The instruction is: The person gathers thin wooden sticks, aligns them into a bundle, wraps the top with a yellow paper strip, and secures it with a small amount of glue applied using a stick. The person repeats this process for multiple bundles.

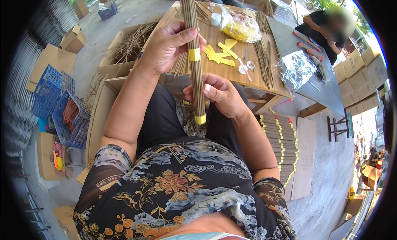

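Upright before me stands a long, tight bundle of thin brown sticks [196, 76], its upper end cut off by the picture's top edge. One yellow band [194, 54] wraps its middle, and a second yellow band [200, 119] caps the lower end. My left hand [171, 45] is closed around the bundle just above the middle band, thumb across the front. Lower down, my right hand [221, 95] grips it between thumb and fingers, above the bottom band; some fingertips are hidden behind the sticks.
Yellow paper strips [221, 54], a plastic bag [240, 25] and loose sticks lie on the wooden table [229, 74] ahead. Finished banded bundles [279, 143] rest at my right. A carton of sticks [118, 66] and blue crates [68, 132] stand left. Another person [318, 31] sits at far right.
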A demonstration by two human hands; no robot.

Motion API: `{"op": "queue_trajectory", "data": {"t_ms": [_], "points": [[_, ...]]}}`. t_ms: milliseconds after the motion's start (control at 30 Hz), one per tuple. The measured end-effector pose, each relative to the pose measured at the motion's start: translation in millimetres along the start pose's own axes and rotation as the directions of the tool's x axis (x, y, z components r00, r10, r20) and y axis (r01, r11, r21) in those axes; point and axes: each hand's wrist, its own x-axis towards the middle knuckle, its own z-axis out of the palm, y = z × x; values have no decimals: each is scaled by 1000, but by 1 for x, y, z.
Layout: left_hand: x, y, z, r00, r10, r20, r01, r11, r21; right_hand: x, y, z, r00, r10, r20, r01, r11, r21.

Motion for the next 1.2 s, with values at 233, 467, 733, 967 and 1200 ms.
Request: {"op": "queue_trajectory", "data": {"t_ms": [233,467,733,967,1200], "points": [[24,-19,44,998,45,-33,-40,991,124,-28,-14,-28,985,-141,-99,142,990,0],[24,-63,23,949,-279,-146,299,945,136,-149,-16,-107,694,-403,-597,319,915,-246],[49,-131,29,841,-506,-190,534,834,138,-341,129,-204,-184,-40,-982,-48,998,-31],[67,-159,43,787,-575,-222,613,768,187,-420,184,-242,-430,146,-891,-236,934,267],[65,-157,36,773,-578,-262,629,754,189,-417,207,-294,-555,138,-820,-316,877,361]]}}
